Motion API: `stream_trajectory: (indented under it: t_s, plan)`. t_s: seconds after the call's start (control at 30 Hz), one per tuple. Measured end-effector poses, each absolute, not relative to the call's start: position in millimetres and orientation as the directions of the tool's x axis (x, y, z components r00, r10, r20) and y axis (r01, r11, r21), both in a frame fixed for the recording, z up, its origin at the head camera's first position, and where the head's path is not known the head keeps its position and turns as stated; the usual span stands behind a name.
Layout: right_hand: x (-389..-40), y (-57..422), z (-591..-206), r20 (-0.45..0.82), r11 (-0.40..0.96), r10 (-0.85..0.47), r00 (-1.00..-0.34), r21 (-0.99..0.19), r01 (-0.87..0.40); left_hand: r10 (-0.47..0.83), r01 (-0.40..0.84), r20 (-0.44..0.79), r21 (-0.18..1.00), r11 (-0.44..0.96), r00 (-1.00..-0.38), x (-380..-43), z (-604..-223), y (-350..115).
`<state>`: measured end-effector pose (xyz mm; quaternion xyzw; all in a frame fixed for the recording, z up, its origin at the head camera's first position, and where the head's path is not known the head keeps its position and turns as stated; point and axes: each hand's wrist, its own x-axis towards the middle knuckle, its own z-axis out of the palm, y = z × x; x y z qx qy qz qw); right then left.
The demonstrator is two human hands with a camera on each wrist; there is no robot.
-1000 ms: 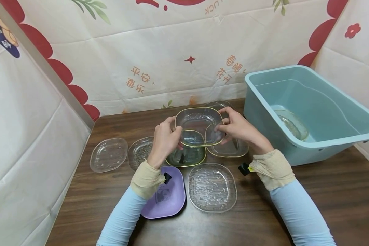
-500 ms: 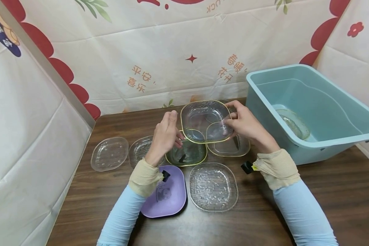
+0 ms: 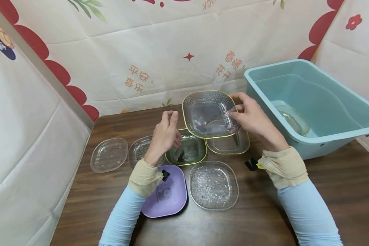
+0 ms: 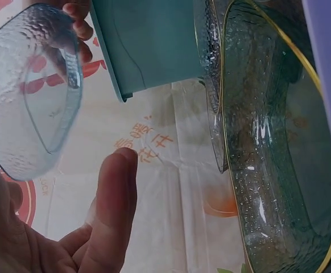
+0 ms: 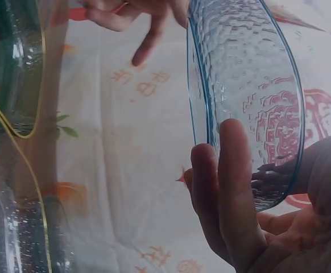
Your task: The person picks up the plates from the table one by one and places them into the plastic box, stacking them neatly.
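Observation:
My right hand (image 3: 253, 118) pinches the right edge of a clear, textured dish with a gold rim (image 3: 203, 118), raised over the back of the table and tilted. In the right wrist view, its fingers (image 5: 235, 187) lie along the dish wall. My left hand (image 3: 164, 136) is beside the dish's left side, apart from it, thumb and fingers extended and holding nothing; the left wrist view shows the gap too. Below sit a green gold-rimmed dish (image 3: 190, 155) and a clear gold-rimmed dish (image 3: 226, 147), the latter partly covered by the raised one.
A blue tub (image 3: 329, 99) stands at the right with a clear dish (image 3: 295, 119) inside. Nearer the front are a purple plate (image 3: 169, 201) and a clear ribbed plate (image 3: 213, 186). Two clear plates, a left one (image 3: 109, 155) and one behind the left wrist (image 3: 138, 150), lie at left.
The left hand has let go of the clear gold-rimmed dish. My right hand has lifted it and moved it right, tilting it. The plates on the table have stayed put.

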<state>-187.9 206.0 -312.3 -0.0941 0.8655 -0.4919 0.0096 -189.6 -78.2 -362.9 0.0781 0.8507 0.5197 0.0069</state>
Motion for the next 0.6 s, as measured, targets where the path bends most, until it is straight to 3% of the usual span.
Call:
stream_trajectory:
  t_s: [0.6]
  plan:
    - [-173, 220, -249, 0.154, 0.56, -0.064, -0.986, -0.812, -0.164, 0.164, 0.135, 0.058, 0.848, 0.512, -0.985, -188, -362, -85]
